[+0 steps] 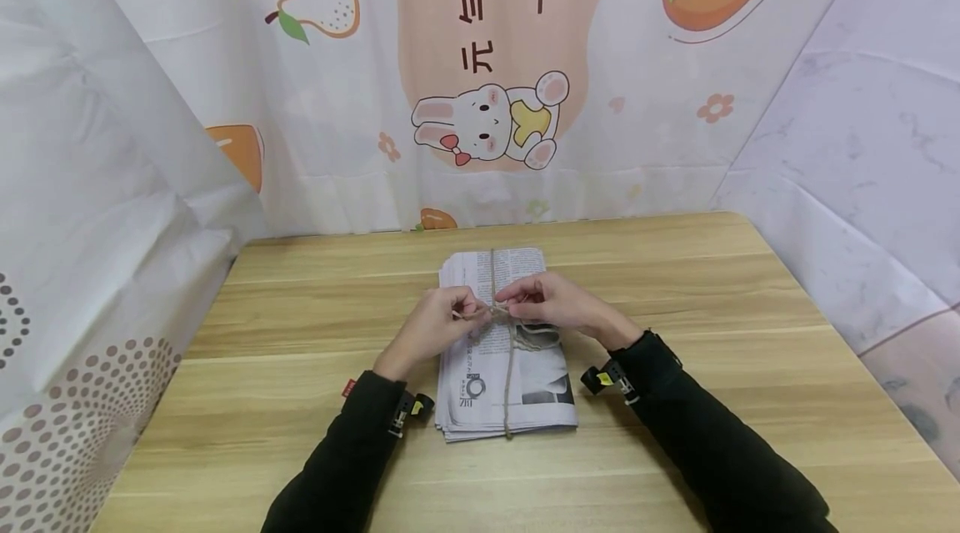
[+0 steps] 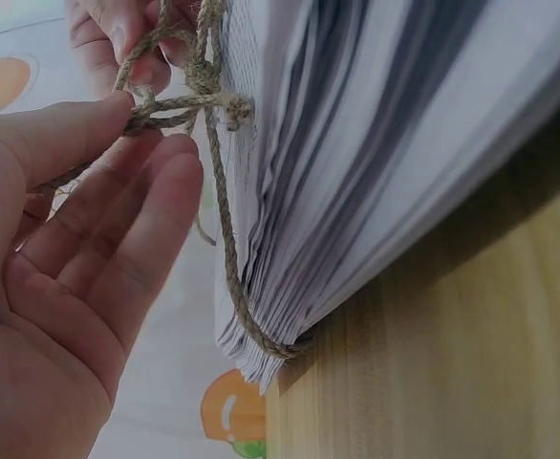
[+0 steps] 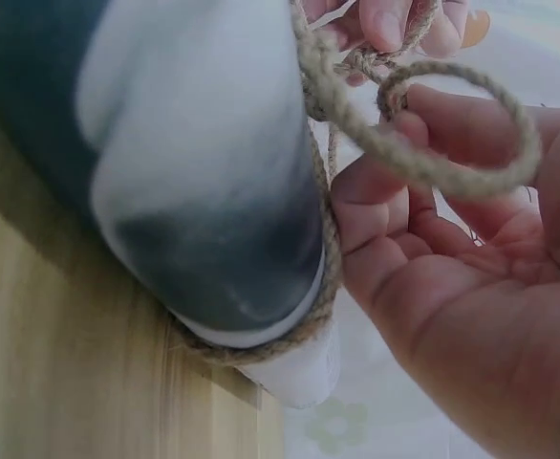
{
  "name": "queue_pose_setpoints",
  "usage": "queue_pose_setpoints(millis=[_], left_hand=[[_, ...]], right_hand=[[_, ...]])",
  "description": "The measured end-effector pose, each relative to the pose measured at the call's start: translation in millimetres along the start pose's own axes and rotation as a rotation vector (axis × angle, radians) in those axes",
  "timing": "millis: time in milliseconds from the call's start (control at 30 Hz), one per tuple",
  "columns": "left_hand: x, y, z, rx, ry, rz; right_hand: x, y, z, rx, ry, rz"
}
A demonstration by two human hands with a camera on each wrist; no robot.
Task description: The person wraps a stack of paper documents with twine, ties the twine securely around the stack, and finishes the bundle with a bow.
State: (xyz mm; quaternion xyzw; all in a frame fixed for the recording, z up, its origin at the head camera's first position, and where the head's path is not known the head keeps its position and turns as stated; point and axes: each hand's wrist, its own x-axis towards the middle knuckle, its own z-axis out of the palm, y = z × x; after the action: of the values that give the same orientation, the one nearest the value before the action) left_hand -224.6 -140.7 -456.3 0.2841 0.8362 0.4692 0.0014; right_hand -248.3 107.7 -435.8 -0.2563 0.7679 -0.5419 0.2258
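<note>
A stack of folded newspapers point(image 1: 491, 383) lies on the wooden table, with a twine point(image 1: 508, 387) running lengthwise over it and round its edge. Above the middle of the stack, the left hand point(image 1: 441, 320) pinches one part of the twine between thumb and fingers. Facing it, the right hand point(image 1: 562, 304) pinches another part close to the knot. In the left wrist view the knot point(image 2: 199, 76) sits against the paper's top face. A loop of twine point(image 3: 471, 177) stands out by the right thumb in the right wrist view.
The wooden table point(image 1: 285, 399) extends on all sides of the stack. Behind it hangs a white curtain point(image 1: 322, 116) with printed fruit and a rabbit. Pale sheeting point(image 1: 97, 183) hangs at the left. Both dark sleeves point(image 1: 337, 458) carry small wrist cameras.
</note>
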Motion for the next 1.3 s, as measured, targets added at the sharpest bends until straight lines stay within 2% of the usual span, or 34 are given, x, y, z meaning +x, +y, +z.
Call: queue_pose_setpoints(millis=[267, 600, 833, 1067, 1300], left_hand=[[3.5, 0.2, 2.9, 0.091, -0.108, -0.043], [8.8, 5.6, 9.9, 0.195, -0.11, -0.087], [8.7, 4.8, 12.1, 0.259, -0.091, -0.03], [7.4, 3.9, 10.9, 0.235, -0.124, -0.028], [5.1, 4.4, 9.6, 0.227, -0.124, -0.049]], right_hand=[[0.5, -0.9, 0.3, 0.019, 0.028, 0.034], [1.6, 1.9, -0.6, 0.089, 0.03, 0.067], [1.9, 4.2, -0.9, 0.144, 0.032, 0.088], [0.1, 5.8, -2.8, 0.118, 0.036, 0.091], [-4.6, 2.5, -8.5, 0.103, 0.041, 0.091]])
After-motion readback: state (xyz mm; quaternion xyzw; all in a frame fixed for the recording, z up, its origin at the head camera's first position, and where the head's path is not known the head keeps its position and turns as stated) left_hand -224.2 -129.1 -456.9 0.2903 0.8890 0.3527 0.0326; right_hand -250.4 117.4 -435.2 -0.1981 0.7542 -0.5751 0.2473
